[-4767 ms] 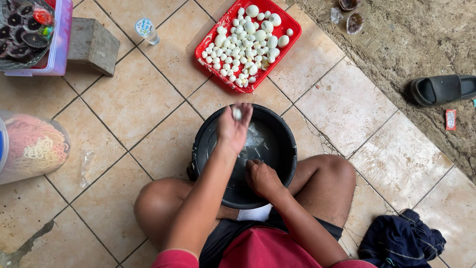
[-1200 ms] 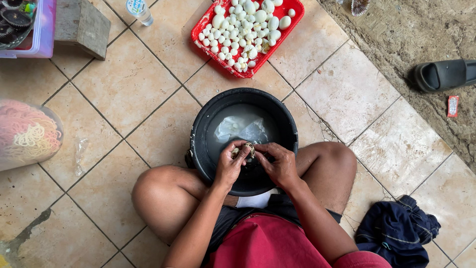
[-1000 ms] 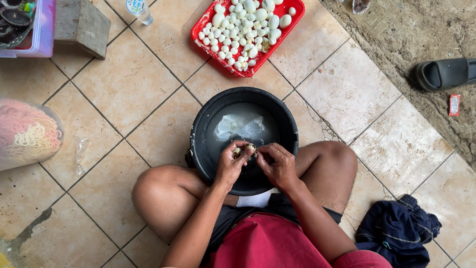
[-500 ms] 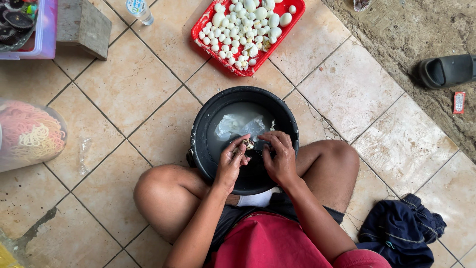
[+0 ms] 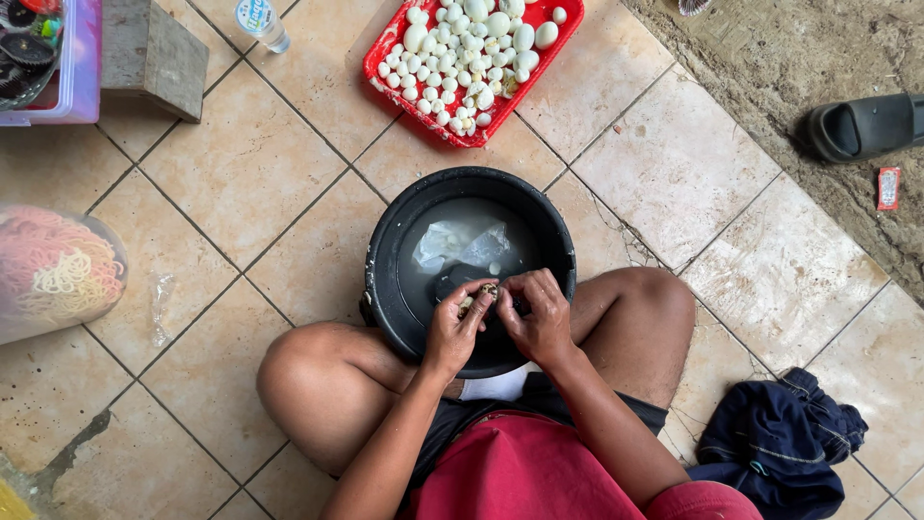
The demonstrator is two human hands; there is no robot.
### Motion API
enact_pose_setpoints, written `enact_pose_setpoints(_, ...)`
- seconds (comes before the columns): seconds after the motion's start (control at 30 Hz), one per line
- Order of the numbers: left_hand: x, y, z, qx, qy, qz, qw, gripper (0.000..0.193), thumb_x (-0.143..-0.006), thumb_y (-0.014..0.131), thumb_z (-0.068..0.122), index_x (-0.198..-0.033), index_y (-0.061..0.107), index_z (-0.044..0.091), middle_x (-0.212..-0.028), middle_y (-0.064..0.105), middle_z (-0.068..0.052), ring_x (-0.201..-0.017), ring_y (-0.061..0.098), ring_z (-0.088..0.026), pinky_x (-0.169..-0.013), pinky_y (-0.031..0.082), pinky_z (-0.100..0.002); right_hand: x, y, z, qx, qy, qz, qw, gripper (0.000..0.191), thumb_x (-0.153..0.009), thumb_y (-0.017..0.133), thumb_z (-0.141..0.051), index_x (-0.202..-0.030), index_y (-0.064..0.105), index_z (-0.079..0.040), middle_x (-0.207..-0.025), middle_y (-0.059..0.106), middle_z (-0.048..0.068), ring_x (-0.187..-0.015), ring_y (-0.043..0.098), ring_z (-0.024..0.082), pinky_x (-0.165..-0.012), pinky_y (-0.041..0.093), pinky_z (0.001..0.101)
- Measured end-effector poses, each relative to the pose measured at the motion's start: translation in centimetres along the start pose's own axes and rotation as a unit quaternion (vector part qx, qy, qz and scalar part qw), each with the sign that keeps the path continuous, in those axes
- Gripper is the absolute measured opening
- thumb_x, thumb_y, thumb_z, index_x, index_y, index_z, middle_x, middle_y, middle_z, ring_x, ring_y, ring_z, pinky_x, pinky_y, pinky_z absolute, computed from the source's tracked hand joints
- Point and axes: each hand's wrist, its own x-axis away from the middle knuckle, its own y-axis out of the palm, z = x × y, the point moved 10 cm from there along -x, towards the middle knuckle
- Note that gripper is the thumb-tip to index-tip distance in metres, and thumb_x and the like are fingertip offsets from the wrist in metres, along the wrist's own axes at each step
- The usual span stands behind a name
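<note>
Over the black basin (image 5: 385,279), my left hand (image 5: 452,332) and right hand (image 5: 539,318) pinch a small egg (image 5: 488,289), mid-peel; next, I judge, pick off remaining shell.

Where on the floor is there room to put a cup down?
Bare tiles lie between the red tray, the wooden block and the black basin. More lie right of the basin, between the knee and the dirt edge. It is crowded over the basin, where the left hand and right hand meet.
</note>
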Motion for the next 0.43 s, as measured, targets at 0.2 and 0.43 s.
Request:
enact_pose_setpoints(0.2,0.0,1.1,0.1,0.079,-0.034,-0.023,0.996,0.042,-0.102,0.061,0.030,-0.140,0.064,0.012,-0.097,0.067,0.004,-0.071,0.049,-0.003,-0.069,0.049,-0.020,0.3,0.9,2.9,-0.093,0.102,-0.050,0.989,0.006,-0.092,0.072,-0.005,-0.094,0.066,-0.003,-0.084,0.064,0.006,-0.068,0.061,0.014,-0.060,0.050,0.0278)
enact_pose_setpoints(0.43,0.1,1.0,-3.2,0.209,-0.103,-0.031,0.972,0.044,-0.112,0.059,0.030,-0.150,0.062,0.009,-0.100,0.058,0.004,-0.072,0.044,-0.004,-0.079,0.049,-0.024,1.3,2.0,4.3,-0.134,0.148,-0.083,0.976,0.006,-0.097,0.070,-0.008,-0.097,0.067,-0.003,-0.083,0.064,0.004,-0.068,0.062,0.008,-0.061,0.051,0.0245)
